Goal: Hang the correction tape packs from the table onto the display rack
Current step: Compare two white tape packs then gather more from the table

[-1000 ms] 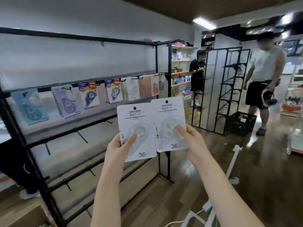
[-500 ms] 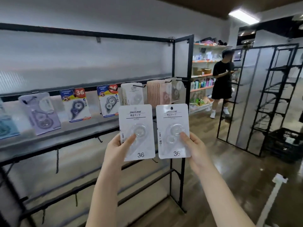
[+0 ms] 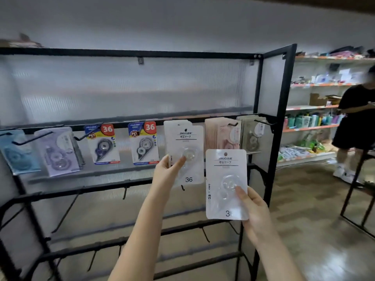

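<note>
My left hand [image 3: 166, 173] pinches a white correction tape pack [image 3: 187, 151] by its lower left edge and holds it up against the hook row of the black display rack [image 3: 257, 102], in front of other white packs on that hook. My right hand [image 3: 254, 209] grips a second white correction tape pack [image 3: 225, 179] lower and to the right, thumb on its clear blister, away from the hooks. Whether the left pack's hole is on the hook I cannot tell.
On the same rail hang blue [image 3: 18, 153], lilac [image 3: 57, 152], two "36" labelled [image 3: 103, 144] and pink [image 3: 222, 134] packs. Lower rails carry bare hooks [image 3: 205, 234]. A person in black [image 3: 354, 126] stands at stocked shelves on the right.
The view came closer to the rack. My left hand rose and pushed its pack up to the hook row; my right hand dropped lower and to the right with its pack.
</note>
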Motion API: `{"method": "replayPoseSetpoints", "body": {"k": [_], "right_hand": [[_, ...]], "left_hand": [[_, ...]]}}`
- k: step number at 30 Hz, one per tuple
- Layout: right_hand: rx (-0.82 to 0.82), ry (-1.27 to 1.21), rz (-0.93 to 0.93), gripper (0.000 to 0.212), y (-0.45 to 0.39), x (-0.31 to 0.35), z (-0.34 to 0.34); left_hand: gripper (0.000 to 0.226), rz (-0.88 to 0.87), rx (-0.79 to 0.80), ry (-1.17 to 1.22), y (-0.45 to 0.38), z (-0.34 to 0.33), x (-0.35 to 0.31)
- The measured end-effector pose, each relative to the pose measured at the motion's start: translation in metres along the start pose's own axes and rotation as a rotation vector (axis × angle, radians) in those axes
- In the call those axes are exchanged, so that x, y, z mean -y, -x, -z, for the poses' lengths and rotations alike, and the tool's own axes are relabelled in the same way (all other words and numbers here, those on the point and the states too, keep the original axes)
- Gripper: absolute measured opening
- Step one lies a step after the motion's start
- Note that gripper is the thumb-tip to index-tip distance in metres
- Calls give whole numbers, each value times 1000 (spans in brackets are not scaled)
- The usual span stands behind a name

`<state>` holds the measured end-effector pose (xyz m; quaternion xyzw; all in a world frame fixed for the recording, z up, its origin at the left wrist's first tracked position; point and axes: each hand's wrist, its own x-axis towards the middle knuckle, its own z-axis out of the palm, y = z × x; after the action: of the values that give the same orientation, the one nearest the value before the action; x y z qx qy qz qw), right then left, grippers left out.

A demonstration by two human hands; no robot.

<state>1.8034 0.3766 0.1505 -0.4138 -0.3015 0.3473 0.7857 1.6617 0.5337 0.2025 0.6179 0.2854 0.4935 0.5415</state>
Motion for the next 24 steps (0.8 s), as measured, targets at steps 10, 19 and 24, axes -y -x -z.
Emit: {"method": "replayPoseSetpoints", "body": {"k": [10,19,24], "right_hand": [[110,-63,-6,58,-50,-7,12],[195,-59,-46,55,-80,-22,-5],[291,-18,-80,42,-91,-22,-31]], "left_hand": [[14,21,-121,44,-33,-19,35],[23,94,-112,-64,-95,-16,61],[10,131,-144,-140,-116,-7,69]]}}
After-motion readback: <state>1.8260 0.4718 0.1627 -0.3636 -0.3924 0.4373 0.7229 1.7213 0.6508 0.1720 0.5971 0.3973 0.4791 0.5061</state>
